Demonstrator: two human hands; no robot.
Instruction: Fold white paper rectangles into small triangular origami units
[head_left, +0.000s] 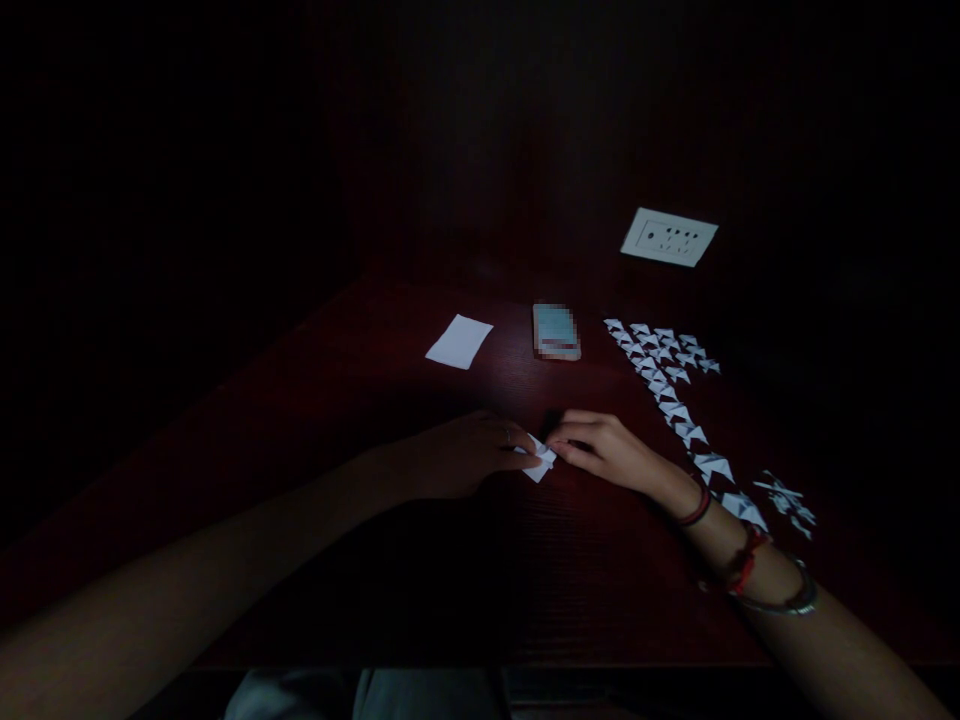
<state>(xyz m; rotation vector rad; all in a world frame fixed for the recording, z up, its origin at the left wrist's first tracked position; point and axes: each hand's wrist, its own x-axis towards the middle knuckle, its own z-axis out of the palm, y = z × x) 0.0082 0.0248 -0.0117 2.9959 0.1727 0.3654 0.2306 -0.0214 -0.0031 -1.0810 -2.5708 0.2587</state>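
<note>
A small piece of folded white paper (538, 468) lies on the dark red table between my hands. My left hand (484, 455), with a ring on one finger, presses the paper's left side with its fingers. From the right, my right hand (596, 445) pinches the paper's right edge between thumb and fingers. The paper's underside and part of its left side are hidden by my fingers.
A white paper sheet (460, 342) lies farther back on the table (360, 370). Beside it is a phone (556, 331). Rows of folded paper pieces (673, 410) run along the right, near paper scraps (786, 502). A socket plate (670, 238) is on the wall.
</note>
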